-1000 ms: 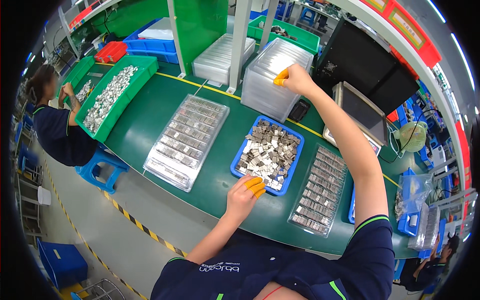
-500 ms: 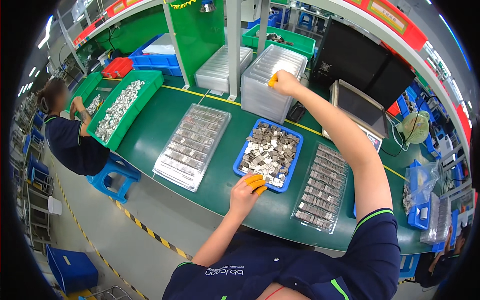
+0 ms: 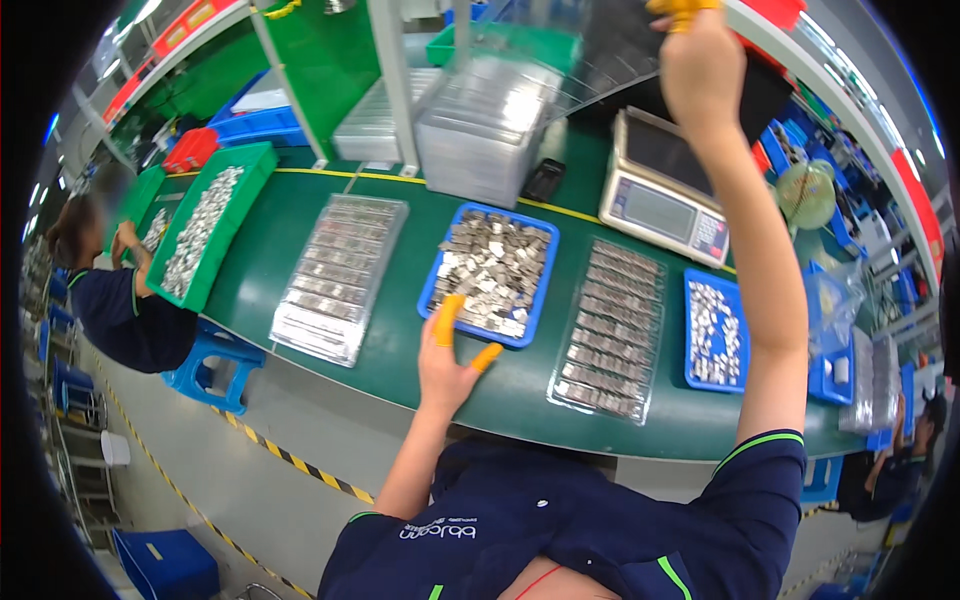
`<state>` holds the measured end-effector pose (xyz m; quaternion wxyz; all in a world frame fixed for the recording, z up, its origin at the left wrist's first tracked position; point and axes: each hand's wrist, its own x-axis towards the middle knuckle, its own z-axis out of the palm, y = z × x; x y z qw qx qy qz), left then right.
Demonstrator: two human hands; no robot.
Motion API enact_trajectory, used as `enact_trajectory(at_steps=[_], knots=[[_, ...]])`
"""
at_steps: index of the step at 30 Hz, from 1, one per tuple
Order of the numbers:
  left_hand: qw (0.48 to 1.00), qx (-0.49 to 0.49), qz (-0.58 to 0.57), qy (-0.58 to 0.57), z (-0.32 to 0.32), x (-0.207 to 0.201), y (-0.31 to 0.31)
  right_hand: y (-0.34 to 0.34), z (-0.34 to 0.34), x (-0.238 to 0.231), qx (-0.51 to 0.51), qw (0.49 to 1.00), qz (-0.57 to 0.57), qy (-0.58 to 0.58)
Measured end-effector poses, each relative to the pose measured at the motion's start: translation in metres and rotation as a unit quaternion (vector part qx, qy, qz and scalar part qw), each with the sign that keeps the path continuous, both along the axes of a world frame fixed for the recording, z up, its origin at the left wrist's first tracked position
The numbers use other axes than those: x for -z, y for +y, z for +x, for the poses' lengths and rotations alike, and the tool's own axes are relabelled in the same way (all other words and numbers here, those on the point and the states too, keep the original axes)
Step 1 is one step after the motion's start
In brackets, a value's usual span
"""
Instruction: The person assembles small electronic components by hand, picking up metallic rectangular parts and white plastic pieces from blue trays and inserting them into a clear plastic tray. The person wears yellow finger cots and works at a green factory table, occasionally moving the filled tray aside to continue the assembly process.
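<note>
My right hand, with yellow finger cots, is raised high at the top of the view. Its fingers are closed on the edge of a clear plastic tray, lifted off the stack of clear trays and see-through against the background. My left hand, also in yellow cots, has its thumb and fingers apart at the near-left rim of a blue tray. Many small silvery metal pieces fill that tray. Right of it lies a clear blister tray with rows of grey pieces.
Clear filled trays lie stacked at left. Beyond them is a green bin of pieces, with a co-worker seated beside it. A scale, a small blue tray and a green fan stand right. A metal post rises behind.
My right hand has gone from the stack up and to the right, taking a clear tray with it. My left hand has spread its fingers by the blue tray. The view has shifted.
</note>
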<state>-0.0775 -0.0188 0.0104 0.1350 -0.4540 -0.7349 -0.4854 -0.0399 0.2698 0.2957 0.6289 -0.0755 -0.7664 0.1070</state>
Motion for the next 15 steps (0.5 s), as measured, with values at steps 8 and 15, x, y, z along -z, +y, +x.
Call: enact_trajectory(at_steps=[8, 15], knots=[[0.863, 0.213, 0.145, -0.435, 0.035, -0.021, 0.023, 0.072, 0.145, -0.026, 0.219, 0.959, -0.056, -0.169], [0.706, 0.353, -0.005, -0.614, 0.081, -0.019, 0.032, 0.120, 0.134, 0.180, 0.208, 0.858, -0.098, -0.460]])
